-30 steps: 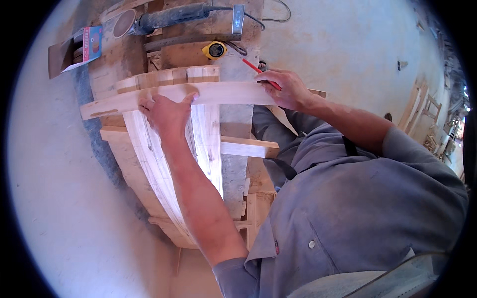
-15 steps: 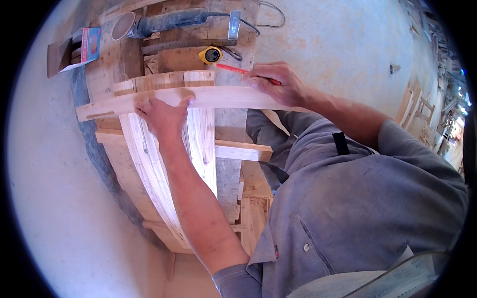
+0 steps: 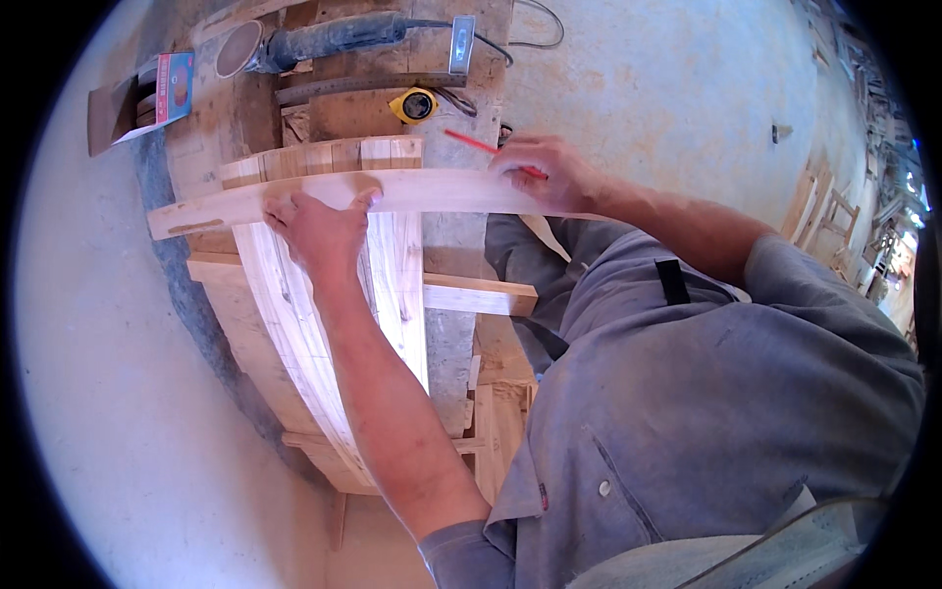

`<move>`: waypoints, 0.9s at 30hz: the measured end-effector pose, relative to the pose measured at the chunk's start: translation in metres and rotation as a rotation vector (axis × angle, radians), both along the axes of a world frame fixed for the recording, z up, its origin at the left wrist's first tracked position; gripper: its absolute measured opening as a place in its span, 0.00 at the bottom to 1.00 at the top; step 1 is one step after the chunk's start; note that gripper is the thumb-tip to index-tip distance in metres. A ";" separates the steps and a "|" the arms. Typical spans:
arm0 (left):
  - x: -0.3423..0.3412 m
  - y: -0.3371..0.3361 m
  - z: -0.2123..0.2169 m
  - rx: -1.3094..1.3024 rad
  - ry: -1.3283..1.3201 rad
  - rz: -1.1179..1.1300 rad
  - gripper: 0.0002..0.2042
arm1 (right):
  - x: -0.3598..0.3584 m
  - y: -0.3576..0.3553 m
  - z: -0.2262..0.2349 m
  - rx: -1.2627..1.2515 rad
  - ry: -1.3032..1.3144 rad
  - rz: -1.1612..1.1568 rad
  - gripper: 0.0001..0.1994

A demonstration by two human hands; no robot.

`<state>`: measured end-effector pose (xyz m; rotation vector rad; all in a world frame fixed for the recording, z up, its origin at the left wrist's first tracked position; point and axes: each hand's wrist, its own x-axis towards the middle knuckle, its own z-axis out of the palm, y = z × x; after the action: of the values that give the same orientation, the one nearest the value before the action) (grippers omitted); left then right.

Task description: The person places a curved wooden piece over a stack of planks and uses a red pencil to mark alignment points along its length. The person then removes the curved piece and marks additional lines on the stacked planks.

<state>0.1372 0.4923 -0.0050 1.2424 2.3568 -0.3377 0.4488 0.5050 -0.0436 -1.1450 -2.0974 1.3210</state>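
Note:
A long, pale wooden strip (image 3: 442, 189) lies crosswise over several light wooden slats (image 3: 392, 285) set side by side. My left hand (image 3: 324, 226) presses down on the strip's face, its thumb and fingers spread apart. Over the strip's right part, my right hand (image 3: 549, 169) is closed around a red pencil (image 3: 469, 140). One pencil end points up and left, past the strip's far edge, and the other shows below my fingers. Just beyond the strip, the slats' far ends (image 3: 391, 150) stick out.
On the bench (image 3: 456, 245) behind lie a yellow tape measure (image 3: 413, 105), a corded angle grinder (image 3: 339, 44) with a round disc and a metal square (image 3: 461, 44). An open box (image 3: 175, 88) of discs stands far left. A short wooden bar (image 3: 481, 294) juts toward my legs.
My right hand has moved slightly nearer and lower with the pencil, whose upper end has shifted right. My left hand stays on the strip.

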 end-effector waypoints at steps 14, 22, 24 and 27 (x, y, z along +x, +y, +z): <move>0.001 0.003 0.004 -0.028 -0.022 0.024 0.56 | -0.002 0.008 0.003 -0.058 0.039 -0.142 0.07; -0.001 -0.004 -0.005 0.010 0.014 -0.046 0.57 | -0.025 0.034 0.032 -0.056 0.160 0.015 0.08; 0.000 0.001 -0.001 0.036 0.008 -0.006 0.56 | -0.048 0.047 0.040 -0.134 0.141 0.024 0.10; 0.003 0.001 0.002 0.044 -0.011 0.040 0.56 | -0.082 0.059 0.039 -0.237 0.142 0.050 0.12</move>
<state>0.1399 0.4933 -0.0033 1.2125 2.3875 -0.2668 0.3671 0.5643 -0.0044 -1.0602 -1.9183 1.6588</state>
